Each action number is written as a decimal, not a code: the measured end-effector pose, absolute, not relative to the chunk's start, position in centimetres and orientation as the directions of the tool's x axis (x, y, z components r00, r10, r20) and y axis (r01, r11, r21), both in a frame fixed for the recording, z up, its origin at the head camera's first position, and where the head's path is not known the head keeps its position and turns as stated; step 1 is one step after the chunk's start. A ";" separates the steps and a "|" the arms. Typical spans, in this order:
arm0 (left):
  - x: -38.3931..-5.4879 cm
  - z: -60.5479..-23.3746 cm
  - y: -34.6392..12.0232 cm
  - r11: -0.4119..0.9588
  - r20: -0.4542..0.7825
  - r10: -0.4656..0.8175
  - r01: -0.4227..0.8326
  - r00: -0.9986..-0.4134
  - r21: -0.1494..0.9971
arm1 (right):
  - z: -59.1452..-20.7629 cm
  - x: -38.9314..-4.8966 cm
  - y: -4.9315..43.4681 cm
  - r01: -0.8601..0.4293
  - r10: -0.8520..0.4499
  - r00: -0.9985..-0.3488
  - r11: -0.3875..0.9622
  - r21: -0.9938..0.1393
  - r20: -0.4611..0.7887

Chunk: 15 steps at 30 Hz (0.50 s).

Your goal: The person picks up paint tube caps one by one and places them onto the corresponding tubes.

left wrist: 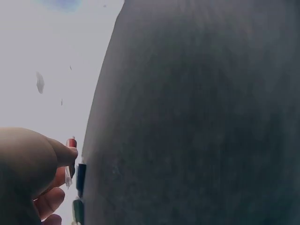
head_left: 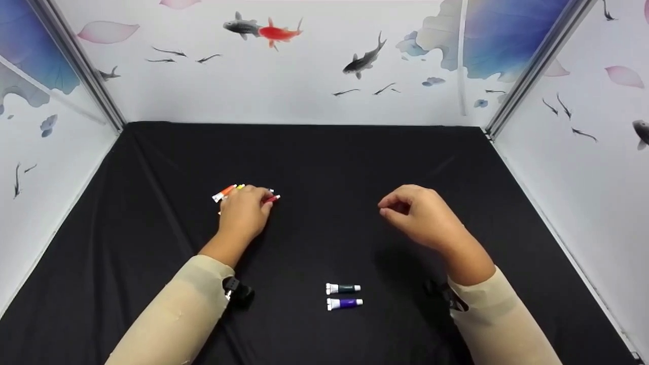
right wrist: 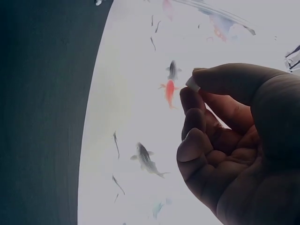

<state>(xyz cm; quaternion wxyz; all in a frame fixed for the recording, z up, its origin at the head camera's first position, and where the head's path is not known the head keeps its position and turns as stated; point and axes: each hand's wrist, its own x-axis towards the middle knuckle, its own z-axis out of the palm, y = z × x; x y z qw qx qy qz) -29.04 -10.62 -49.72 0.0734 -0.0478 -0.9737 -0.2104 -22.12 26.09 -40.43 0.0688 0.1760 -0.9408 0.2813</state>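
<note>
My left hand (head_left: pixel 243 213) is over a loose group of small paint tubes at the left and pinches a red paint tube (head_left: pixel 272 198). In the left wrist view the red paint tube (left wrist: pixel 71 142) stands out between thumb and fingers. An orange tube (head_left: pixel 225 192) and a yellow one (head_left: pixel 241 186) show beyond that hand, which hides others. Below it in the wrist view lie a dark blue tube (left wrist: pixel 81 179) and a green tube (left wrist: pixel 78 211). My right hand (head_left: pixel 423 215), raised above the cloth, pinches a small white piece (right wrist: pixel 192 84), its kind unclear.
Two tubes lie side by side near the front middle, one dark green (head_left: pixel 344 289) and one purple (head_left: pixel 345 303). Black cloth (head_left: pixel 324 162) covers the table. White walls (head_left: pixel 304 91) painted with fish enclose its back and sides.
</note>
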 end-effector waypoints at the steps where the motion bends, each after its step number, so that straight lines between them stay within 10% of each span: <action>1: -28.9 -49.6 -10.5 0.904 0.170 0.068 0.132 -0.983 0.406 | -40.4 -22.1 26.0 -0.374 -0.294 -0.927 0.777 -0.506 0.233; 15: -26.5 -47.1 -8.0 0.859 0.266 0.137 0.249 -0.954 0.448 | -40.0 -21.2 24.9 -0.458 -0.314 -0.885 0.721 -0.521 0.343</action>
